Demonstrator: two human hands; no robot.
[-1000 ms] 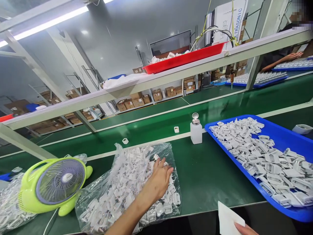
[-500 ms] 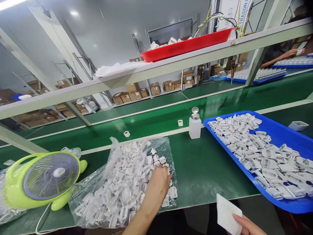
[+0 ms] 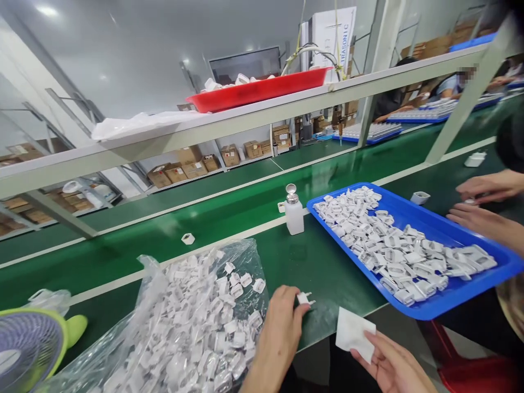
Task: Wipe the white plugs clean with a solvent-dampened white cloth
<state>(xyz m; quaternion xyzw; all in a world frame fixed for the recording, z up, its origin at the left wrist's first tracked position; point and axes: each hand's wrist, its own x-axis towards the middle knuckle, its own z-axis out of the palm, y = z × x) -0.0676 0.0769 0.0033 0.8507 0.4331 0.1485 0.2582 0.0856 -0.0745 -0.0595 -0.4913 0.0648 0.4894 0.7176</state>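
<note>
My left hand (image 3: 279, 327) pinches a small white plug part (image 3: 303, 298) just right of a clear plastic bag (image 3: 192, 322) full of the same white parts. Near the table's front edge, my right hand (image 3: 388, 364) holds a white cloth (image 3: 352, 332) between thumb and fingers. A white dispenser bottle (image 3: 293, 212) with a metal cap stands on the green table (image 3: 327, 273) behind them, next to a blue tray (image 3: 466, 289) heaped with white parts.
Another person's two hands (image 3: 483, 204) rest at the right by the blue tray. A green fan (image 3: 33, 344) sits at the lower left. Loose white parts (image 3: 188, 238) lie on the conveyor belt. A red tray (image 3: 257, 93) sits on the overhead shelf.
My left hand has come out of the bag with one white part and moved right toward the cloth. The view has swung right, bringing another person's hands into sight.
</note>
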